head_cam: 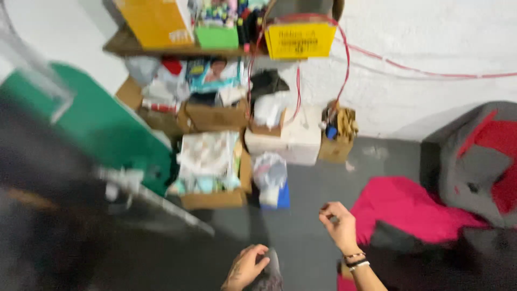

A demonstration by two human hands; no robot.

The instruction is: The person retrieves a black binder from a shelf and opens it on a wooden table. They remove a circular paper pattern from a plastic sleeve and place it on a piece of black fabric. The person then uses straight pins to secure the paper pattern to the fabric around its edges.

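Several big things framed the view, all blurred. A green panel (102,126) leaned at the far left, a grey and red padded seat (479,156) stood at the right, and a pink cloth (409,210) lay on the grey floor (307,237) in front of it. Stacked cardboard boxes (215,161) full of loose goods were set against the white wall (431,43), under a wooden shelf (172,51) that carried a yellow box (300,39). A red cable (344,59) ran down from the shelf and off along the wall.

Lower centre, the left hand (245,268) was closed round a small dark object (271,269), thumb over its top edge; what the object was could not be told through the blur. It was held low, just above the floor at the bottom edge of the view, well apart from the boxes.

The right hand (338,226), with bead bracelets (355,260) at the wrist, was raised beside the pink cloth, fingers curled in loosely. Whether anything was pinched in it could not be told; nothing clear was seen in it.

Judged from this: the dark object was best kept gripped firmly by the left hand, with the right brought in to steady it if it was to be handled. A slower head would have helped, as detail was lost to motion.
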